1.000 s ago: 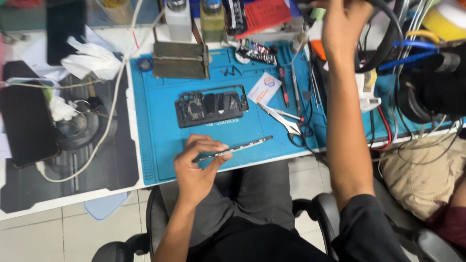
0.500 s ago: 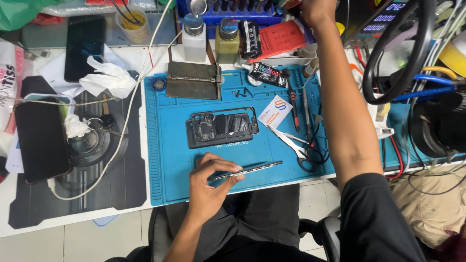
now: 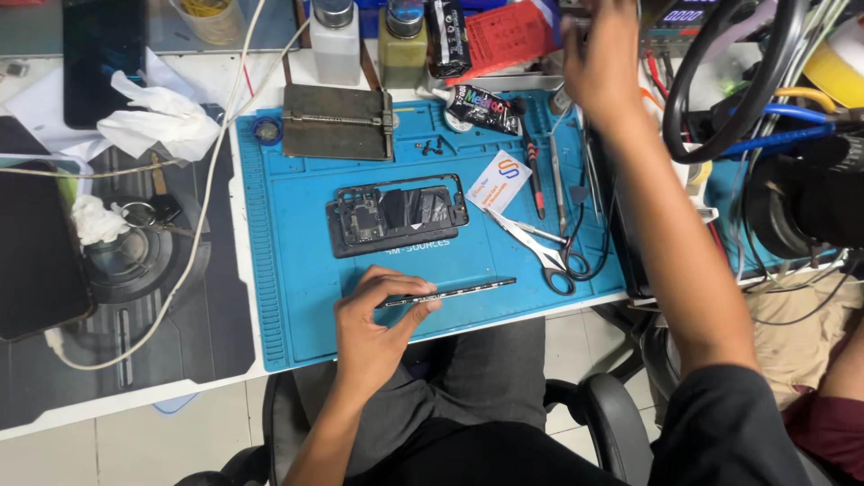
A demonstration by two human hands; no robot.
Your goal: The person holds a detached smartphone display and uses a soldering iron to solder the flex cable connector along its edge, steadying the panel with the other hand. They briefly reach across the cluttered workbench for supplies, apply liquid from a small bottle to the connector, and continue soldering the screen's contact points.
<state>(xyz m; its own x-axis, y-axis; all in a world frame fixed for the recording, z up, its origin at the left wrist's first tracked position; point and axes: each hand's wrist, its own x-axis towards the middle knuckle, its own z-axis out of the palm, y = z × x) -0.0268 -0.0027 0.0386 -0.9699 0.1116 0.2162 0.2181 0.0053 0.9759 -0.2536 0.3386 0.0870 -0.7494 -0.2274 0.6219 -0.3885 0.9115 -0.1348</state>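
My left hand point(image 3: 376, 326) rests at the near edge of the blue work mat point(image 3: 288, 270) and pinches a thin dark panel point(image 3: 463, 290), held on edge and pointing right. Beyond it lies an opened phone body point(image 3: 396, 214) with its insides showing. My right hand point(image 3: 601, 63) reaches far up to the back right of the bench, fingers curled among the items there; what it touches is hidden.
Scissors point(image 3: 549, 252), tweezers and a screwdriver lie on the mat's right side beside a small white card point(image 3: 500, 180). A grey metal block point(image 3: 337, 122), two bottles and a black tube stand at the back. Cables and a black ring crowd the right; a dark phone point(image 3: 36, 252) lies left.
The view has shifted so the bench sits lower in frame. My right hand has come down slightly at the back right. My left hand keeps hold of the thin panel.
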